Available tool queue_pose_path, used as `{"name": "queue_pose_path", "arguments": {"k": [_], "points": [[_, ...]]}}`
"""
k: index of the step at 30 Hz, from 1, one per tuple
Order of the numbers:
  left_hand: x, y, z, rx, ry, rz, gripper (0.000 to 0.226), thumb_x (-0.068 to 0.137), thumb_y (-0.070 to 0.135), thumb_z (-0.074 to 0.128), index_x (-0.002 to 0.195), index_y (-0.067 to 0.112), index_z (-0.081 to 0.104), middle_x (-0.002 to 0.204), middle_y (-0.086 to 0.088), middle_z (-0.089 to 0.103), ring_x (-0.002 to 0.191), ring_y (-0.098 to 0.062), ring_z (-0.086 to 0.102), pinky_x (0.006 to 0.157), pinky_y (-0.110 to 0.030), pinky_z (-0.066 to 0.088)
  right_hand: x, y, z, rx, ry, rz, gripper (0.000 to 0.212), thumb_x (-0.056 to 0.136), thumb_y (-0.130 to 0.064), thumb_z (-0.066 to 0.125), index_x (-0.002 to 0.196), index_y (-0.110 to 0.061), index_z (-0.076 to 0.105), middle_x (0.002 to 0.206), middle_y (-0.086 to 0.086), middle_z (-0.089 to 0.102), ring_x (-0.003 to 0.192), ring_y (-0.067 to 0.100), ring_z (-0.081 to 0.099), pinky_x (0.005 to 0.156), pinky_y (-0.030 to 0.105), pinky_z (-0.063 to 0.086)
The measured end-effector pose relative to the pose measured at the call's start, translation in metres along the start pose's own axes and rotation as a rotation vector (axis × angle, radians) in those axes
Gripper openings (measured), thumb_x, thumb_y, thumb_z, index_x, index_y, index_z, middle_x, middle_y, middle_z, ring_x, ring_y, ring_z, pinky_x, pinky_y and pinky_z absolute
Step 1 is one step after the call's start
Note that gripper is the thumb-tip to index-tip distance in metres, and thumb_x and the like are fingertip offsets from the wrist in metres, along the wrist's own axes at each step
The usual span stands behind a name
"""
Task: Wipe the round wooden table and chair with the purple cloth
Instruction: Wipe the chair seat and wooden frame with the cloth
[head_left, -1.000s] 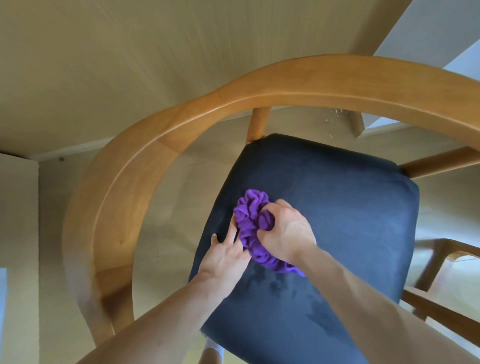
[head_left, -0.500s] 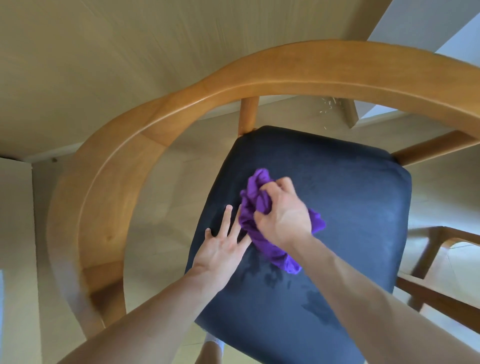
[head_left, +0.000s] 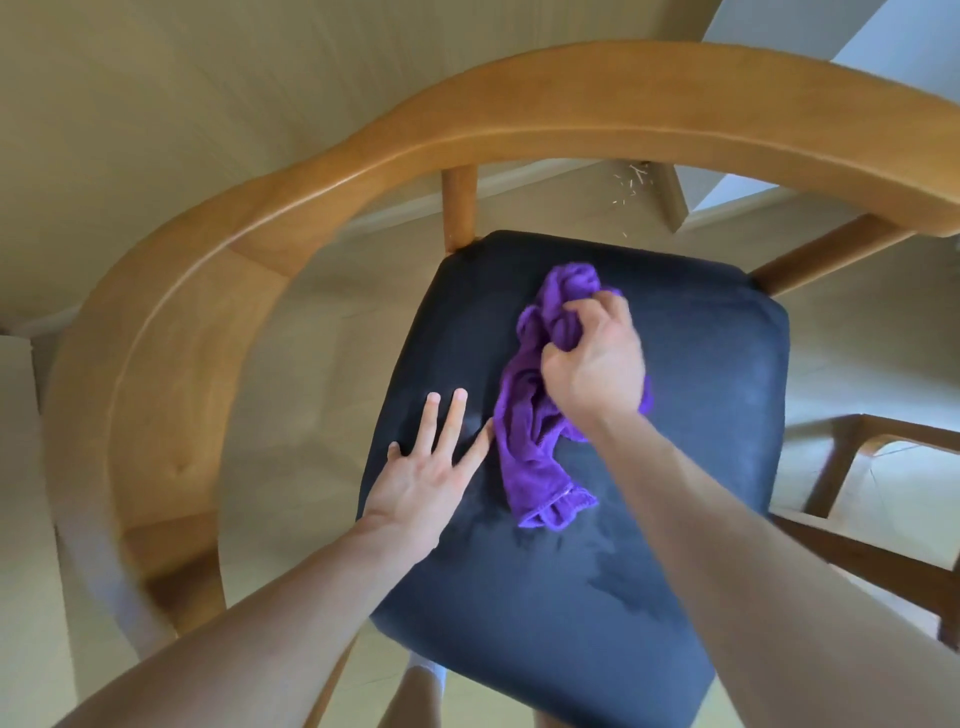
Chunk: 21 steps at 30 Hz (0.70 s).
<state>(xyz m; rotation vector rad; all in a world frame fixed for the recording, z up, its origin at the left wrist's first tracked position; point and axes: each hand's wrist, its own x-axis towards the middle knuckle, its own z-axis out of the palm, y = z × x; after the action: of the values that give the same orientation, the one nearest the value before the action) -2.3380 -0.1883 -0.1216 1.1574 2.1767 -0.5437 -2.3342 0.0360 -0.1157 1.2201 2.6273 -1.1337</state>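
Note:
A wooden chair with a curved backrest and a dark blue padded seat fills the view from above. The purple cloth lies stretched along the middle of the seat. My right hand grips the cloth's far end in a fist, pressing it onto the cushion. Flat on the seat's left side rests my left hand, its fingers straight and spread just beside the cloth. Damp patches darken the seat near its front. The round table is not in view.
Pale floor surrounds the chair. A second wooden chair frame stands close on the right. Small light crumbs lie on the floor behind the backrest. My foot in a white sock shows below the seat's front edge.
My right hand has pushed the cloth away from me toward the back of the seat, and the bunched cloth has stretched out long. My left hand stayed flat on the seat, its fingers spreading.

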Motion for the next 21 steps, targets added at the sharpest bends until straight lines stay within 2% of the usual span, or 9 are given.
{"name": "queue_pose_path", "arguments": {"k": [2, 5, 7, 9, 12, 14, 16, 17, 21], "points": [[0.001, -0.001, -0.002, 0.004, -0.023, 0.006, 0.145, 0.058, 0.022, 0.096, 0.154, 0.025, -0.013, 0.154, -0.017, -0.046, 0.153, -0.044, -0.023, 0.100, -0.049, 0.052, -0.026, -0.011, 0.020, -0.040, -0.133, -0.091, 0.021, 0.083, -0.020, 0.064, 0.103, -0.015, 0.069, 0.123, -0.004, 0.054, 0.096, 0.029, 0.059, 0.079, 0.038, 0.053], [0.001, -0.001, -0.003, 0.006, -0.030, 0.012, 0.136, 0.061, 0.025, 0.093, 0.156, 0.022, -0.004, 0.158, -0.016, -0.032, 0.152, -0.045, -0.024, 0.099, -0.049, 0.053, -0.033, -0.017, 0.015, -0.022, -0.355, -0.144, 0.010, 0.079, -0.024, 0.064, 0.086, -0.018, 0.065, 0.102, -0.010, 0.057, 0.086, 0.024, 0.060, 0.069, 0.035, 0.051], [0.001, -0.002, -0.002, 0.010, -0.014, 0.015, 0.138, 0.060, 0.025, 0.093, 0.157, 0.022, -0.005, 0.159, -0.016, -0.033, 0.152, -0.045, -0.024, 0.098, -0.048, 0.054, -0.015, -0.013, -0.007, -0.029, -0.396, -0.113, 0.012, 0.071, -0.029, 0.060, 0.073, -0.017, 0.062, 0.082, -0.006, 0.061, 0.078, 0.025, 0.060, 0.061, 0.033, 0.049], [0.000, -0.001, -0.001, 0.024, -0.009, 0.014, 0.144, 0.059, 0.024, 0.094, 0.157, 0.022, -0.011, 0.155, -0.018, -0.045, 0.152, -0.045, -0.024, 0.097, -0.047, 0.054, 0.007, -0.002, -0.034, 0.023, -0.236, -0.039, 0.015, 0.066, -0.031, 0.057, 0.070, -0.017, 0.058, 0.073, -0.005, 0.062, 0.071, 0.024, 0.058, 0.057, 0.029, 0.041], [0.000, 0.000, -0.001, 0.030, 0.013, 0.019, 0.154, 0.057, 0.028, 0.098, 0.154, 0.024, -0.022, 0.149, -0.019, -0.054, 0.152, -0.046, -0.023, 0.097, -0.047, 0.054, 0.037, 0.020, -0.063, 0.170, 0.122, 0.076, 0.007, 0.074, -0.027, 0.061, 0.080, -0.026, 0.058, 0.096, 0.000, 0.059, 0.075, 0.019, 0.053, 0.073, 0.025, 0.037], [-0.001, 0.000, 0.000, 0.025, 0.025, 0.018, 0.165, 0.055, 0.029, 0.099, 0.149, 0.026, -0.037, 0.150, -0.018, -0.053, 0.153, -0.045, -0.022, 0.096, -0.046, 0.055, 0.041, 0.032, -0.061, 0.222, 0.193, 0.179, 0.018, 0.080, -0.024, 0.060, 0.097, -0.023, 0.063, 0.113, 0.002, 0.053, 0.091, 0.022, 0.059, 0.081, 0.025, 0.038], [-0.002, 0.001, 0.000, 0.020, 0.037, 0.016, 0.166, 0.056, 0.027, 0.098, 0.147, 0.027, -0.040, 0.151, -0.017, -0.052, 0.153, -0.044, -0.021, 0.095, -0.046, 0.056, 0.024, 0.035, -0.042, 0.099, 0.130, 0.177, 0.026, 0.082, -0.023, 0.062, 0.108, -0.020, 0.067, 0.129, 0.003, 0.050, 0.104, 0.027, 0.061, 0.082, 0.026, 0.040], [-0.002, 0.001, -0.001, 0.022, 0.039, 0.017, 0.164, 0.056, 0.027, 0.098, 0.148, 0.027, -0.038, 0.151, -0.017, -0.052, 0.153, -0.044, -0.021, 0.095, -0.046, 0.056, 0.009, 0.033, -0.029, 0.019, 0.071, 0.126, 0.025, 0.082, -0.025, 0.063, 0.106, -0.021, 0.067, 0.133, 0.000, 0.048, 0.101, 0.029, 0.061, 0.079, 0.028, 0.043], [-0.001, 0.000, -0.006, 0.033, -0.029, 0.019, 0.135, 0.061, 0.031, 0.095, 0.158, 0.025, 0.003, 0.153, -0.016, -0.050, 0.152, -0.042, -0.025, 0.099, -0.046, 0.054, -0.047, 0.012, 0.003, -0.002, -0.295, -0.022, 0.009, 0.072, -0.031, 0.059, 0.078, -0.026, 0.062, 0.109, -0.011, 0.048, 0.081, 0.026, 0.059, 0.069, 0.031, 0.047]]}}
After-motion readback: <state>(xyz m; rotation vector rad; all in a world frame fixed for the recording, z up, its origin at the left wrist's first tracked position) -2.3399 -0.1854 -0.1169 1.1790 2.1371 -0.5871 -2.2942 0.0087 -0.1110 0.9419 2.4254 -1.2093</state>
